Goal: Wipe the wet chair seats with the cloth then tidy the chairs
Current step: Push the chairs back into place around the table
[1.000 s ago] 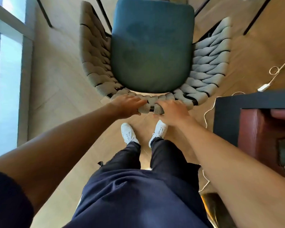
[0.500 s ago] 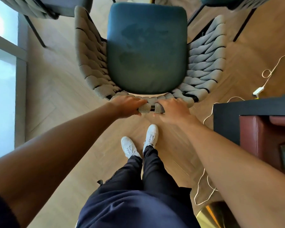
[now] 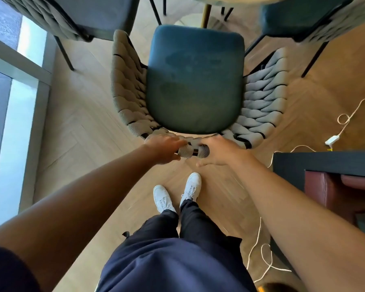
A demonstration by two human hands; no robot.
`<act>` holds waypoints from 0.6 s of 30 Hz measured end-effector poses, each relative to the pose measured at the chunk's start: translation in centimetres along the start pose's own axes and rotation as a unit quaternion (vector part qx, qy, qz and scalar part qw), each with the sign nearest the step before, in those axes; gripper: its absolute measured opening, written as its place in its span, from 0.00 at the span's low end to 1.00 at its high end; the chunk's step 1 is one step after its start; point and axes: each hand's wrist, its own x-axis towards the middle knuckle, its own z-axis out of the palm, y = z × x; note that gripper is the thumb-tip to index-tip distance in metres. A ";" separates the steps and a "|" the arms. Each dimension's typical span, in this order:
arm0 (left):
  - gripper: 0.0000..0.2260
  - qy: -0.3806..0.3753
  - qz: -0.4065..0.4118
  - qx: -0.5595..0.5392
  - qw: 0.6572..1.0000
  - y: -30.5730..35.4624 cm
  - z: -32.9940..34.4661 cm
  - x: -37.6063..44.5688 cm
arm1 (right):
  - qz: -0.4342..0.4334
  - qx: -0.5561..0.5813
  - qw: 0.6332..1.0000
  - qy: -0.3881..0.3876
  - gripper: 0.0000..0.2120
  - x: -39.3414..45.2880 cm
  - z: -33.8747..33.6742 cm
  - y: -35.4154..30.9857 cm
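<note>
Chair (image 3: pixel 195 81) with a dark teal cushioned seat and a curved back of thick grey woven rope stands on a wooden herringbone floor (image 3: pixel 76 131), seen from directly above. Darker damp-looking patches mark the middle of the seat. The person stands just behind the chair, white shoes (image 3: pixel 177 194) and dark trousers showing below its back.

Both bare arms reach forward to the top rail of the chair back. The left hand (image 3: pixel 164 149) grips the rail from above, fingers curled over the rope wrapping. The right hand (image 3: pixel 218 151) rests on the rail just beside the left hand, its thumb held out below the rail; whether its fingers wrap the rail cannot be told. A short bare black stretch of the rail shows between the two hands.

Beyond the chair, a second chair (image 3: pixel 72 15) stands to its far left and a third chair (image 3: pixel 308 20) to its far right. A thin gold table leg (image 3: pixel 205 15) rises just past the seat's front edge. Right of the chair, a white cable (image 3: pixel 343 121) trails over the floor, and a dark cabinet (image 3: pixel 325 165) sits nearer the person. A window (image 3: pixel 13 102) runs left of the chair.
</note>
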 end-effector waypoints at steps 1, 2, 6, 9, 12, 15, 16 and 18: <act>0.26 -0.005 -0.010 -0.020 1.000 0.0 -0.6 -0.5 | -0.011 0.000 1.000 0.000 0.36 -0.1 -0.7 -0.3; 0.25 -0.006 -0.020 -0.045 0.999 -0.1 -1.4 -1.1 | -0.021 0.000 1.000 0.003 0.35 -0.2 -1.5 -0.7; 0.24 0.030 -0.089 -0.086 0.992 -1.3 -5.0 -4.6 | -0.049 0.028 0.998 0.023 0.28 -0.5 -4.3 -3.1; 0.24 0.070 -0.148 -0.088 0.983 -3.1 -6.9 -7.7 | -0.083 0.021 0.996 0.036 0.29 -1.0 -6.2 -5.5; 0.23 0.104 -0.190 -0.117 0.969 -4.8 -8.3 -10.9 | -0.123 -0.011 0.992 0.033 0.27 -1.5 -8.0 -8.7; 0.23 0.122 -0.231 -0.131 0.956 -6.8 -8.7 -13.8 | -0.157 -0.033 0.986 0.034 0.27 -1.6 -9.4 -12.5; 0.23 0.124 -0.242 -0.137 0.953 -7.3 -8.6 -14.5 | -0.164 -0.034 0.985 0.029 0.27 -1.4 -9.6 -13.7; 0.23 0.129 -0.253 -0.144 0.948 -8.8 -8.0 -15.7 | -0.179 -0.043 0.983 0.019 0.26 -1.0 -10.0 -16.2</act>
